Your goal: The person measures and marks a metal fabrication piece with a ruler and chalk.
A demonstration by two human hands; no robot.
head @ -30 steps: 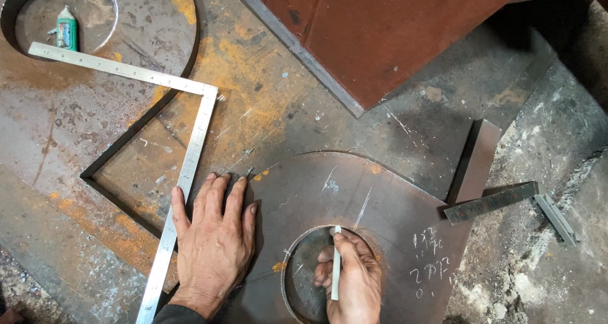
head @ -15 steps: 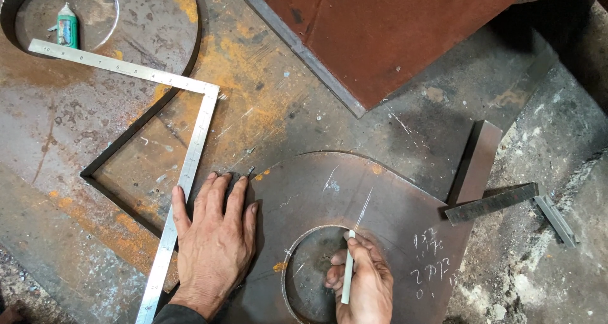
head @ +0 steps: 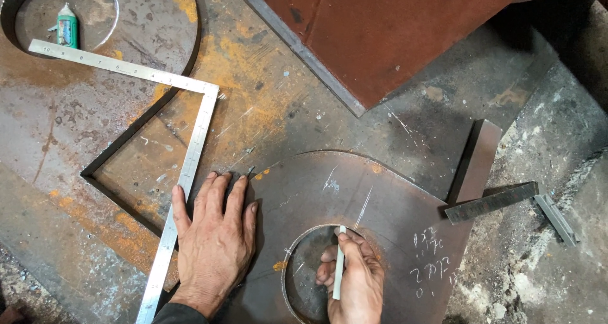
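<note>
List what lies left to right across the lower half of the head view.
Steel square's long arm → left hand flat on the rusty plate → white marking stick in the right hand → chalk marks → dark flat bar → small grey bar.

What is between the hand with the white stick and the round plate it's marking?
Nothing visible. The right hand holds the white marking stick at the edge of the hole in the round steel plate. The left hand presses flat beside it, out of the way.
</note>
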